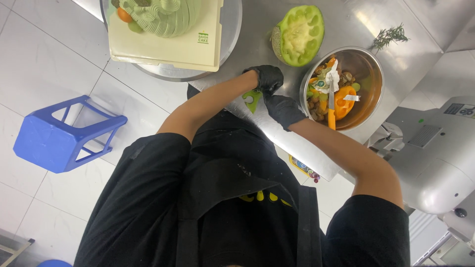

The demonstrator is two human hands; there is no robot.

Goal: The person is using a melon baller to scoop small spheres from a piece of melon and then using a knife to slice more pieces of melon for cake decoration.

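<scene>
Left hand (pixel 267 78) and right hand (pixel 284 110), gloved, both grasping a green melon piece (pixel 252 99) at bench (pixel 247 49) edge. Halved melon (pixel 298 35) already scooped; scraps fill bowl (pixel 368 62). Trimming unfinished, it seems.

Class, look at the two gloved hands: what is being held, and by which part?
The left hand and right hand meet over a small green piece, touching its upper right end; the exact grip cannot be told.
</scene>
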